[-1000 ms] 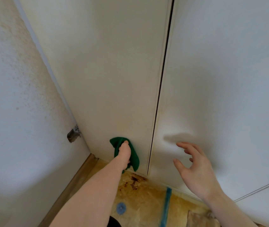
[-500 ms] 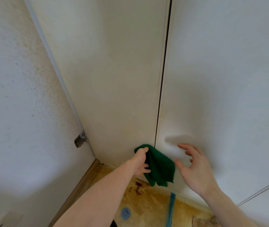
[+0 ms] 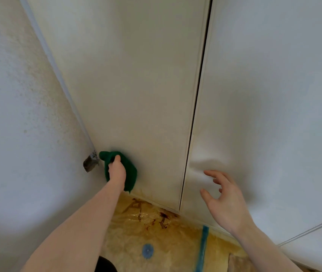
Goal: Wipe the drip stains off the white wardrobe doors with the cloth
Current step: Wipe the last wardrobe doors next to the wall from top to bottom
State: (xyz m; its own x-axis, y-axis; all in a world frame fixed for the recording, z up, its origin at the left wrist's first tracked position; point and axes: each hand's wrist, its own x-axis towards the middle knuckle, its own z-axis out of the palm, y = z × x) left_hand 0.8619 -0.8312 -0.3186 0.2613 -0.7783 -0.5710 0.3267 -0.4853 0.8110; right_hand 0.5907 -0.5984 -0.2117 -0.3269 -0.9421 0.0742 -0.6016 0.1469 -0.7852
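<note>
My left hand (image 3: pixel 116 171) grips a dark green cloth (image 3: pixel 130 169) and holds it against the bottom left corner of the left white wardrobe door (image 3: pixel 132 85), close to the wall. The right white wardrobe door (image 3: pixel 264 105) stands beside it across a dark vertical gap. My right hand (image 3: pixel 225 201) hovers open in front of the lower part of the right door, fingers spread and slightly bent, holding nothing. No drip stains stand out on the doors from here.
A textured white wall (image 3: pixel 18 114) closes the left side, with a small metal bracket (image 3: pixel 90 162) at the corner by the cloth. Yellowish plastic sheeting (image 3: pixel 156 236) with brown stains, a blue strip (image 3: pixel 202 250) and a blue dot (image 3: pixel 147 250) covers the floor.
My left hand swept the cloth from the left door's lower middle right to the gap between the doors, then back left to the corner by the wall. My right hand stayed hovering.
</note>
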